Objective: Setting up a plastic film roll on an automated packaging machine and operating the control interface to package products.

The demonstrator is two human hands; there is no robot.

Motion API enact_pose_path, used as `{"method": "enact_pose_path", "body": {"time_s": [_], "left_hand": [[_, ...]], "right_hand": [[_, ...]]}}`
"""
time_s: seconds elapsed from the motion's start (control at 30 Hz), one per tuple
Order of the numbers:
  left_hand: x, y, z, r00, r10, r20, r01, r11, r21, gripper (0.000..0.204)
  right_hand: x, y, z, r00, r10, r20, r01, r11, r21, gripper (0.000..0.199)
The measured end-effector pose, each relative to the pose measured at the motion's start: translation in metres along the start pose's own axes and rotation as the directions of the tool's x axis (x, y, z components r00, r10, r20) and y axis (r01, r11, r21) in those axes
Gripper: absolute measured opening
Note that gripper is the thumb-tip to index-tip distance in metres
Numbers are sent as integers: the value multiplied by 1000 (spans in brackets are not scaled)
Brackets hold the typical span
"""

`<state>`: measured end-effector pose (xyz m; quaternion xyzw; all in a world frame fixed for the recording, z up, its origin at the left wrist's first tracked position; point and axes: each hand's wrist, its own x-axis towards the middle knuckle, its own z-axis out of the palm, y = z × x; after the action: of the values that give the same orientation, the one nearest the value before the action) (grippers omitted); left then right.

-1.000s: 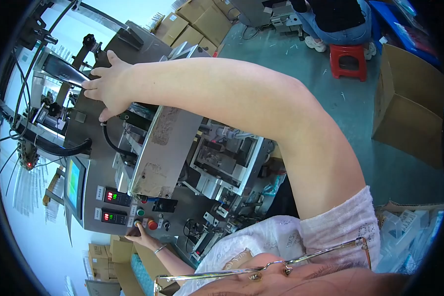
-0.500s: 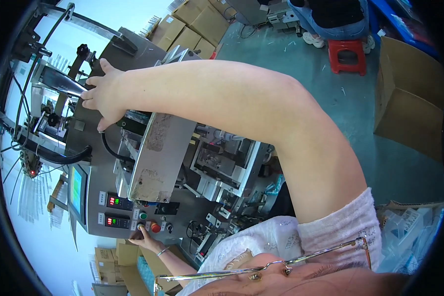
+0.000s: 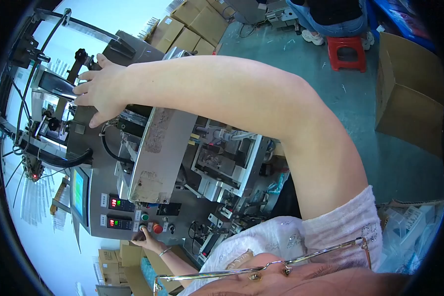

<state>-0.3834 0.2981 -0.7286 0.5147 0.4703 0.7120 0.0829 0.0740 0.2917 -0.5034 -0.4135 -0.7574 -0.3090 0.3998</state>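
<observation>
A grey packaging machine [image 3: 158, 143] fills the view on a green workshop floor [image 3: 330, 64], cardboard boxes [image 3: 192, 27] and a red stool [image 3: 349, 49] beyond it. The right hand [image 3: 101, 89] rests, fingers spread open, on the machine's top roller [image 3: 56, 85]. Low on the control panel [image 3: 121, 212], the left hand [image 3: 145, 239] touches a green button [image 3: 144, 228]; its fingers' grip cannot be told.

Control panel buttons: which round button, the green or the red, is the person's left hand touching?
The green button. The left hand has a fingertip at it, while the red button sits just beside, uncovered.
</observation>
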Motion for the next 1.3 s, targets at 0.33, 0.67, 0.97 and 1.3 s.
{"method": "enact_pose_path", "body": {"time_s": [0.33, 0.67, 0.97, 1.3], "left_hand": [[-6, 8, 7, 994, 104, -46, -99, 991, 94, 43], [11, -18, -2, 988, 108, -111, -94, 987, 129, 54], [7, -13, -2, 976, 204, -81, -176, 947, 268, 84], [2, -5, 0, 965, 226, -132, -164, 917, 364, 87]], "right_hand": [[-97, -17, -42, 810, -84, -580, 295, 913, 280, 21], [-277, -138, 26, 824, -504, 259, 143, 627, 766, 10], [-334, -185, 167, 849, -330, 412, 74, 847, 527, 21], [-399, -163, 270, 675, -238, 698, 165, 971, 172, 33]]}}
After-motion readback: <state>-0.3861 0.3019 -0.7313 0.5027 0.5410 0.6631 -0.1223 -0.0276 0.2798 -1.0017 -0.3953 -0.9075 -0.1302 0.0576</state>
